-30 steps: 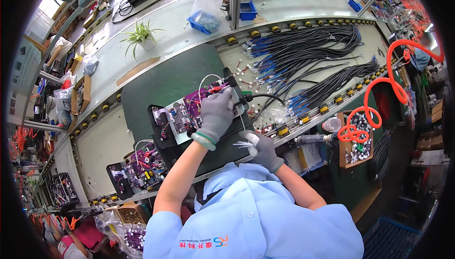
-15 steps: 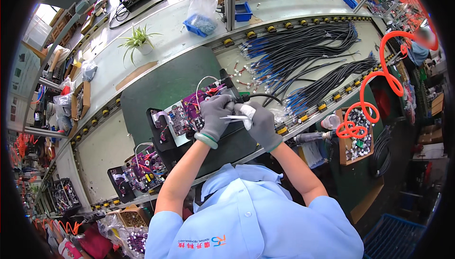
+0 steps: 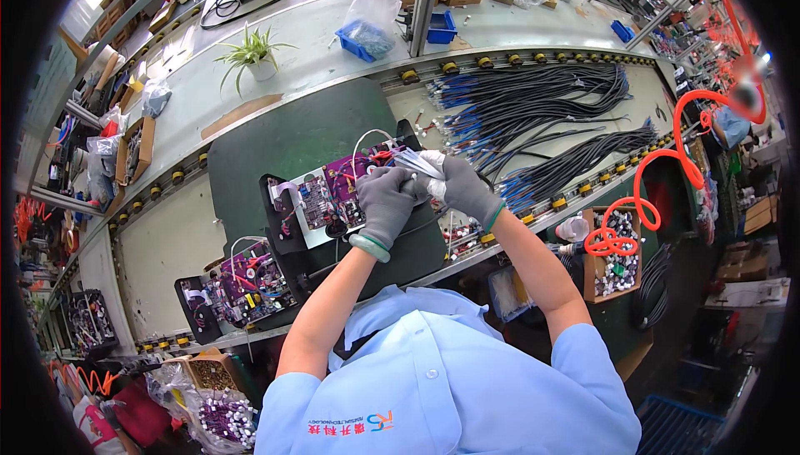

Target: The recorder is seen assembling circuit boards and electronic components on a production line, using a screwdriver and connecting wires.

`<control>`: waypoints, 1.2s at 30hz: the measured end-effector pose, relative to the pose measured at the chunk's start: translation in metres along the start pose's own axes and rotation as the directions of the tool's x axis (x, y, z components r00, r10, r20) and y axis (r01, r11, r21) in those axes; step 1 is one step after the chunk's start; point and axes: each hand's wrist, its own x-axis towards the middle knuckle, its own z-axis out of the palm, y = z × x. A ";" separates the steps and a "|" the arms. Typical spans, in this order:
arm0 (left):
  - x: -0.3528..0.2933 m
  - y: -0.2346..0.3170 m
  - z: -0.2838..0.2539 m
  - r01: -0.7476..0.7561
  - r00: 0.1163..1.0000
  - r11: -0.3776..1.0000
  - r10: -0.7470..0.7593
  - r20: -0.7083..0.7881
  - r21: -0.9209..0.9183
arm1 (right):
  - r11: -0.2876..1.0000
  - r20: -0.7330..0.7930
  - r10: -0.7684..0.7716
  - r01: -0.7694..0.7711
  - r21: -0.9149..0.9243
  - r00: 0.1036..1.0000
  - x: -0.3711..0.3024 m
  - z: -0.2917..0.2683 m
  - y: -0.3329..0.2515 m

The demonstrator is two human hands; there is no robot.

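Both of my gloved hands meet over the right end of an open black chassis with purple circuit boards (image 3: 343,182). My right hand (image 3: 468,188) is closed around a bundle of thin white strips that look like cable ties (image 3: 417,162), and white wrapping shows on its fingertips. My left hand (image 3: 387,198) is closed, its fingertips pressed together beside the right hand's; what lies in them is hidden. Red and purple wires (image 3: 382,156) and a white wire loop (image 3: 360,140) stand up just beyond the hands. The chassis rests on a dark green board (image 3: 250,159).
A second open chassis (image 3: 246,284) lies to the near left. Bundles of black cables with blue ends (image 3: 542,97) fill the far right of the bench. A coiled orange air hose (image 3: 646,180) hangs over a box of small connectors (image 3: 617,263). A potted plant (image 3: 257,59) stands at the back.
My right hand has turned, so the white strips now point up and away instead of left. The left hand has shifted slightly right and nearer. The whole view has tilted a little.
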 end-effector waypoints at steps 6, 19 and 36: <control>0.000 -0.008 0.003 -0.032 0.999 0.999 0.033 0.016 -0.029 | 0.952 0.012 0.037 -0.031 -0.304 0.999 0.010 0.000 -0.015; -0.001 -0.004 0.005 -0.058 0.995 0.995 0.052 -0.085 -0.077 | 0.987 0.025 0.002 -0.006 0.161 1.000 0.000 -0.004 0.015; 0.008 -0.017 0.001 0.013 0.980 0.999 -0.007 0.198 -0.032 | 0.571 0.030 0.078 -0.020 -0.821 0.997 0.007 0.009 -0.025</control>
